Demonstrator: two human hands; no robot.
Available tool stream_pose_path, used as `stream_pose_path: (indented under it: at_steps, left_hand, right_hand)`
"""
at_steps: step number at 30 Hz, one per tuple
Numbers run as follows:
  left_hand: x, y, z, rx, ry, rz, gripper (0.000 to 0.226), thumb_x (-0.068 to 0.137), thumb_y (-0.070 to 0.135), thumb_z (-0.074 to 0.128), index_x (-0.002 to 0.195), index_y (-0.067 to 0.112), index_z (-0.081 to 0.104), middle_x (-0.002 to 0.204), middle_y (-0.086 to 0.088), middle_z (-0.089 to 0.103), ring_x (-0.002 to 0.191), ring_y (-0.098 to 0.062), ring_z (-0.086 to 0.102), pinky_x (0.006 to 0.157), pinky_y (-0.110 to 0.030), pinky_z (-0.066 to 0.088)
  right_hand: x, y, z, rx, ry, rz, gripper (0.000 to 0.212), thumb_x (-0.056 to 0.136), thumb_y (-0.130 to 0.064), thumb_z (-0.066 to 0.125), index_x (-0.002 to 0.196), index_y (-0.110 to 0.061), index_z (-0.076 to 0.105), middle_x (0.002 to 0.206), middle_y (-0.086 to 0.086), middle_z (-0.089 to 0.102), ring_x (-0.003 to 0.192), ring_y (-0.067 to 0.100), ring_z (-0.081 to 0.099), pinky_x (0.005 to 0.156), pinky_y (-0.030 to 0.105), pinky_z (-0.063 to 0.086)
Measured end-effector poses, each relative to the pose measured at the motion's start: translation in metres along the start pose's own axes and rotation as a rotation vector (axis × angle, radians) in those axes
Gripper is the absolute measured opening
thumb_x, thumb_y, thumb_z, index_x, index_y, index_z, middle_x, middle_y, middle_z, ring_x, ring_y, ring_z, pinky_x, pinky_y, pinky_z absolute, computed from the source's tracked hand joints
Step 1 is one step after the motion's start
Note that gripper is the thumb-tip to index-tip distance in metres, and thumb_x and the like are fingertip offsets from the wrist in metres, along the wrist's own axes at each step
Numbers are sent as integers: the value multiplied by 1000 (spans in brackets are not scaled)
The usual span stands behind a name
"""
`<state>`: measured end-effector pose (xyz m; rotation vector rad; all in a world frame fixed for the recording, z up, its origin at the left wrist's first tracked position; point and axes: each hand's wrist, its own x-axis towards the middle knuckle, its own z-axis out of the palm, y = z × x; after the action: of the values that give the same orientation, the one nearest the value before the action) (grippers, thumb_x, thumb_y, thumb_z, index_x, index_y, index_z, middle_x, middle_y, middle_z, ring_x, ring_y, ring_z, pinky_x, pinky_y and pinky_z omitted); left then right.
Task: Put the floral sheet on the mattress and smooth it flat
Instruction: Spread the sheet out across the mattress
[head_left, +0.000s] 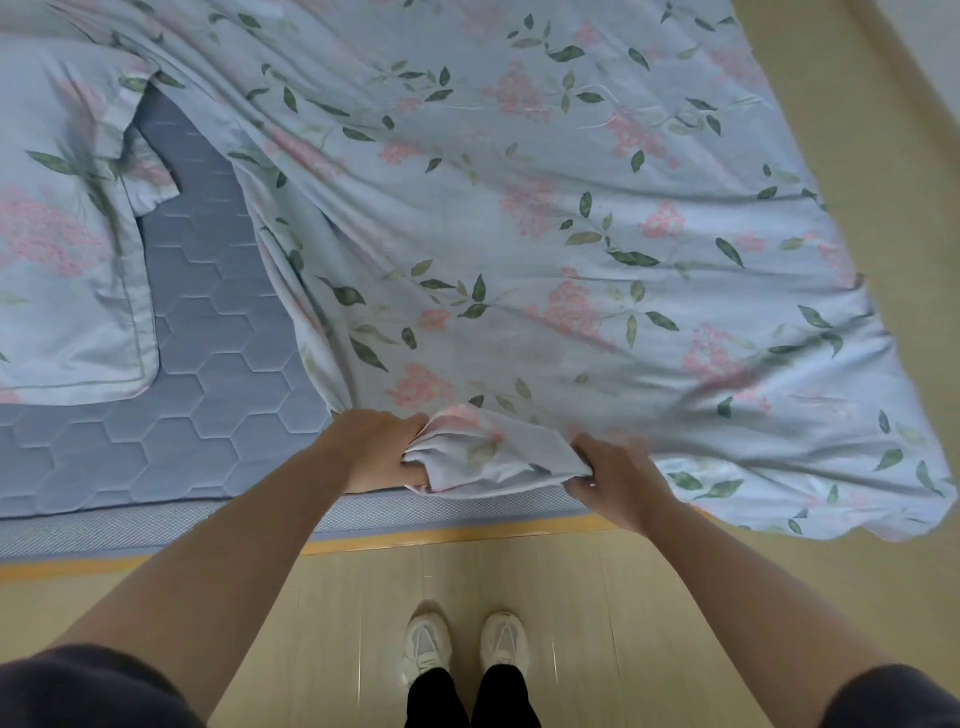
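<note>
Pale-blue floral sheet (519, 208) lies rumpled and skewed over the mattress (208, 364), overhanging its right end. My left hand (374, 447) and right hand (613, 483) each clutch the bunched near hem. An uneven tug could slide it off and leave the quilted part by the pillow (62, 234) bare.

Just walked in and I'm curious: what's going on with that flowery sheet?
A person standing beside the bed holds a bunched edge of the floral sheet in both hands, left grip and right grip close together. The sheet lies rumpled over most of the mattress, and its right end reaches past the bed over the floor. A strip of quilted mattress next to the pillow is uncovered, so spreading and smoothing are not yet done.
</note>
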<state>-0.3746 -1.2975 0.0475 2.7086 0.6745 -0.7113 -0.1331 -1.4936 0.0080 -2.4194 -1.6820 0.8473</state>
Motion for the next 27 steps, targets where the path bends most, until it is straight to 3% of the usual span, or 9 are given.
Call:
stream_pose_path:
  at_steps: [4,7,9,12,15,18,20,24,27]
  left_hand:
    - [0,-3,-3,-117,-25,6,27,81,49,51,86,24,43,73,10,51,68,-14,54,62,-30,47]
    - [5,2,-7,142,-57,62,17,87,28,54,101,21,49,89,4,52,78,-21,58,65,-31,47]
    - [15,6,-11,249,17,36,26,89,7,48,113,16,55,106,-2,54,92,-24,59,74,-33,46]
    - [28,14,-20,-6,124,-13,26,89,1,44,109,13,55,107,-6,58,98,-26,57,82,-35,44]
    - [32,19,-27,-167,185,-86,12,93,21,44,98,13,52,91,-6,62,84,-28,60,67,-33,45]
    - [26,25,-22,-149,42,-16,23,88,39,47,96,19,54,80,1,59,73,-22,58,60,-27,41]
    - [21,22,-15,-80,-104,24,28,84,42,52,104,22,50,85,2,62,76,-20,60,62,-27,44]
    - [34,17,-4,106,-4,-104,22,89,14,48,112,18,49,99,-3,64,91,-24,63,68,-31,47]
    - [38,29,8,220,-200,-119,24,92,11,46,110,17,60,108,-2,65,102,-23,62,77,-30,43]
  right_hand:
    - [-5,8,-4,-130,-6,-35,25,87,-35,56,107,-19,54,93,-2,67,80,24,63,69,34,49]
    - [-3,7,-4,-193,-2,102,23,88,-13,49,108,-18,58,96,4,66,90,29,61,66,30,42]
    - [0,3,-6,-140,26,125,22,86,-5,51,103,-14,62,99,6,60,91,29,59,65,28,37]
    - [4,7,-10,11,92,242,16,86,-1,47,95,-9,57,95,9,58,85,32,58,64,33,42]
    - [3,9,-8,33,17,278,17,89,-7,44,103,-9,54,94,11,65,85,33,60,70,36,49]
    - [-2,5,1,46,-56,201,23,93,-13,43,113,-13,55,101,10,67,93,32,61,73,33,44]
    - [-1,7,0,49,-56,181,17,94,-20,46,106,-14,57,96,6,68,87,28,62,67,30,38]
    - [2,5,-7,34,-135,145,15,96,-30,46,89,-20,53,79,-1,62,69,20,56,61,29,35]
    - [-10,-8,11,83,-291,141,24,98,-28,44,75,-21,44,71,-3,51,67,17,47,58,24,33]
